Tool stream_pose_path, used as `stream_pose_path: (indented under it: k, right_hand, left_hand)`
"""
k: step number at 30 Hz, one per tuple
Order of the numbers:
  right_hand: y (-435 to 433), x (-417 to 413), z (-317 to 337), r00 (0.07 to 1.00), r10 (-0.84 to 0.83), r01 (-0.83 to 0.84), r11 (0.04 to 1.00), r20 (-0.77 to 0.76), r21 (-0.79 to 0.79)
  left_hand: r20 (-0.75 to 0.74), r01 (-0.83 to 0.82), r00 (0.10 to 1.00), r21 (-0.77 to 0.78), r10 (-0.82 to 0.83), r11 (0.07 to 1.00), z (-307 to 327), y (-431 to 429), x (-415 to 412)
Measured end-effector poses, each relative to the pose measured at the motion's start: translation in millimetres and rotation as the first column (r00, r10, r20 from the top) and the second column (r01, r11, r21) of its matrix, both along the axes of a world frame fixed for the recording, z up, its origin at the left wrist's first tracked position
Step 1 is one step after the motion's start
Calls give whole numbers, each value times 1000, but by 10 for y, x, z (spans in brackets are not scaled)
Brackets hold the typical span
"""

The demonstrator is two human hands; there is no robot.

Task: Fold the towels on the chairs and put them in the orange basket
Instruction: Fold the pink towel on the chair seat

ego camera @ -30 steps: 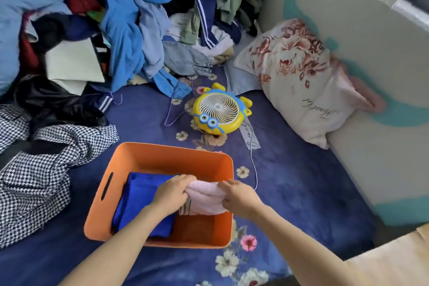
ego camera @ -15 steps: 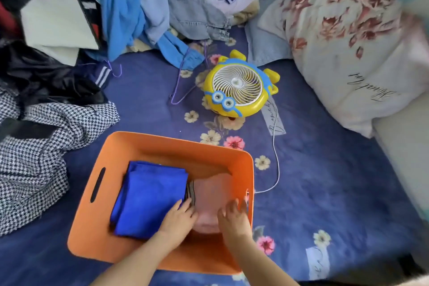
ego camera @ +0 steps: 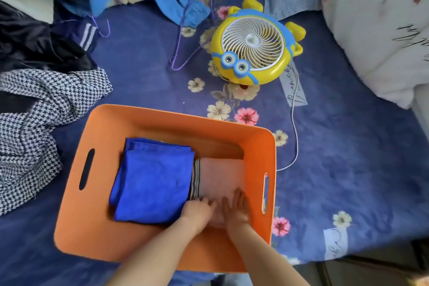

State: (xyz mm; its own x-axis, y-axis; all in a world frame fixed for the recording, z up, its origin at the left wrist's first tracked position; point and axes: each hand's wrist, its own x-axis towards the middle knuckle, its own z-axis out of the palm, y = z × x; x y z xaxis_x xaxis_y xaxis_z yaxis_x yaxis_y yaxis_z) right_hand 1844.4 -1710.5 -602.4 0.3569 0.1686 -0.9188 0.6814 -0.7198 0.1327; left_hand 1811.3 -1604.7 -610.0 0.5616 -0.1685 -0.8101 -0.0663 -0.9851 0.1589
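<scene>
You press the pink towel point(ego camera: 220, 176) flat in the orange basket point(ego camera: 181, 116).
Head view, lower centre: your left hand point(ego camera: 197, 210) and right hand point(ego camera: 235, 208) lie flat on it, fingers point(ego camera: 239, 195) released; it touches the folded blue towel point(ego camera: 153, 179) on its left.

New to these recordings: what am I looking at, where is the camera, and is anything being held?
There is no machine: these are a person's bare hands, filmed by one head-worn camera looking down. The left hand and right hand lie flat on a folded pink towel in the orange basket, pressing, not gripping. A folded blue towel lies beside it. The basket stands on a flowered blue bedcover; beyond it is a yellow cartoon fan, leftward a houndstooth garment.
</scene>
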Motion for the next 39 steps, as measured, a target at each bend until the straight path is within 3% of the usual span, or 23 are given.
stream_pose_path:
  k: [4,8,14,17,21,24,30,39]
  right_hand:
    - [-39,-51,-153,1000,-9,10,1000,19,-25]
    - [8,0,-238,998,-10,11,1000,66,-12]
    - [83,191,38,998,67,-67,997,-2,-31]
    - [72,292,409,996,81,-83,996,43,36]
    - [-74,322,954,966,88,-150,956,245,250]
    - [-185,310,1253,945,90,-194,928,315,317]
    - [-336,247,1866,908,23,-175,928,419,328]
    - [-455,28,2760,786,-149,-97,929,600,358]
  left_hand:
    - [90,142,986,14,-142,990,-79,-148,-11]
    - [56,195,978,81,-200,977,-101,-136,13]
    - [-31,120,992,43,-119,992,156,76,-28]
    - [43,31,999,-13,-30,999,437,158,0]
    - [143,-14,990,-33,19,999,881,257,-38]
    - [213,-45,976,-33,51,998,1120,325,-106]
    - [389,-45,920,-22,50,999,1598,484,-138]
    - [621,85,783,-59,-30,995,2331,668,229]
